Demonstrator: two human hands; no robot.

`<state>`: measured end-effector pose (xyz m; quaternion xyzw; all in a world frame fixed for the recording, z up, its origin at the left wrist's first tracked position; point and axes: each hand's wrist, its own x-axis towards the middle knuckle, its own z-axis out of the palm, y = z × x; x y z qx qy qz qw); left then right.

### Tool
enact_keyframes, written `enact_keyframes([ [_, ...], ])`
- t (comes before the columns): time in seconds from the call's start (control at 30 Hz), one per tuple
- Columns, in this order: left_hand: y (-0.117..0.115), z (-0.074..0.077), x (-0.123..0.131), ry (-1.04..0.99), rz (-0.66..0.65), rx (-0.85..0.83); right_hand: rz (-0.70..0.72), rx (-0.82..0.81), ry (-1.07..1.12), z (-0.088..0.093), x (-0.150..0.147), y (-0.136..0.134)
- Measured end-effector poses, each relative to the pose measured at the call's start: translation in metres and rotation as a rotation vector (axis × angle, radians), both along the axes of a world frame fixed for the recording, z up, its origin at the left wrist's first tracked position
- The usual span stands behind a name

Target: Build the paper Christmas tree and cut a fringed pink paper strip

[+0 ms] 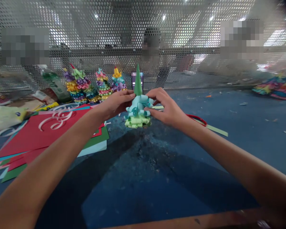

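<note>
Centrally, a pale-green paper tree (137, 112) is held between both hands over a blue worktop (231, 133). Its green card cone (138, 81) rises from tiers of curled paper strips in mint, teal and lime. The step in hand is the two-handed holding of these curled tiers. The left hand (116, 103) presses its fingers in at the cone's base, while the right hand (165, 106) wraps the curls from the opposite side, so the grip is pressed together, not spread. Whether the tree's base touches the worktop cannot be told.

Beyond the right hand lie red-handled scissors (196, 119) and a pale-green paper strip (214, 129). To the left, a fanned stack of red and green card sheets (38, 133) forms a ragged edge near the left forearm. Three multicoloured curled-paper trees (103, 84) stand behind. Open room for moving lies rightward and toward the worktop's near edge (181, 219).
</note>
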<state>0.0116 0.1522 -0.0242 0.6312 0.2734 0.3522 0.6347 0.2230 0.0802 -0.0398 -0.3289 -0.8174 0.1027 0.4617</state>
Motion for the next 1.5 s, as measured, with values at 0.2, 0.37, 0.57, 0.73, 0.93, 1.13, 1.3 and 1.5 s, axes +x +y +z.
enact_keyframes([
  [0.2,-0.006,-0.003,0.005,0.002,-0.011,0.002,-0.094,0.025,0.030,-0.001,-0.006,-0.002],
  [0.37,-0.011,-0.001,0.013,-0.069,0.035,0.014,-0.047,-0.333,0.324,-0.010,-0.012,0.003],
  [0.57,-0.011,-0.002,0.012,-0.114,0.014,0.092,0.105,-0.570,0.479,-0.017,-0.020,0.005],
  [0.73,-0.011,-0.003,0.012,-0.033,0.026,0.284,0.051,-0.525,0.493,-0.017,-0.018,0.006],
  [0.93,-0.015,-0.008,0.019,0.102,-0.018,0.484,-0.011,-0.457,0.518,-0.017,-0.012,0.010],
  [1.13,-0.016,-0.007,0.021,0.087,0.030,0.501,0.087,-0.480,0.479,-0.015,-0.014,0.005],
  [1.3,-0.027,-0.003,0.025,0.095,0.091,0.531,0.037,-0.413,0.481,-0.012,-0.016,0.003],
  [1.5,-0.029,-0.007,0.027,0.130,0.133,0.601,0.041,-0.386,0.514,-0.011,-0.016,0.007],
])
